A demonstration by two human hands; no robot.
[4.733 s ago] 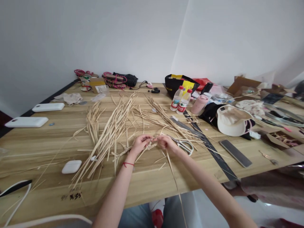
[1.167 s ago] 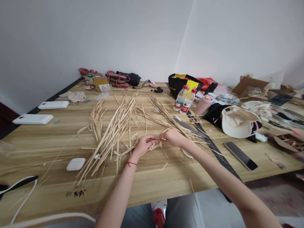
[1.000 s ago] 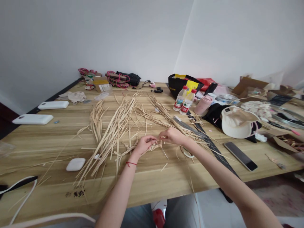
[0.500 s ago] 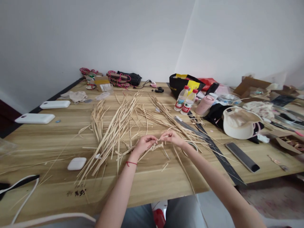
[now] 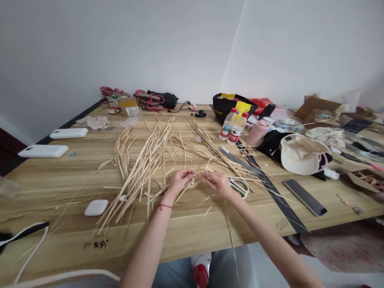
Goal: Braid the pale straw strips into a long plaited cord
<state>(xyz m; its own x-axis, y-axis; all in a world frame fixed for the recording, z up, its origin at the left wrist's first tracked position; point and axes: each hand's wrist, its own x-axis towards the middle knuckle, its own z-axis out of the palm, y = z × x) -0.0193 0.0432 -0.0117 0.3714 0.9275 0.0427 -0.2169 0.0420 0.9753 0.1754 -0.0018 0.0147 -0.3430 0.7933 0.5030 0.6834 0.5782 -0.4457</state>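
A braided length of straw (image 5: 196, 183) lies between my hands at the middle of the table. My left hand (image 5: 181, 180) is closed in a pinch on its left part. My right hand (image 5: 218, 183) pinches a thin straw strand, a little right of the braid. One long strand (image 5: 230, 228) hangs from beneath my right hand over the table's front edge. Green-handled scissors (image 5: 241, 187) lie just beyond my right wrist, partly covered. Loose straw strips (image 5: 153, 160) spread out to the left of the braid and behind it.
Two water bottles (image 5: 235, 130), a pink cup (image 5: 258, 132) and a cream cap (image 5: 303, 154) stand at the right. Nearer lies a phone (image 5: 305, 197). A white earbud case (image 5: 96, 207) and two white power banks (image 5: 43, 151) are at the left.
My right hand has turned and shifted slightly down and right, away from my left. More of the scissors shows, and the long hanging strand has swung left.
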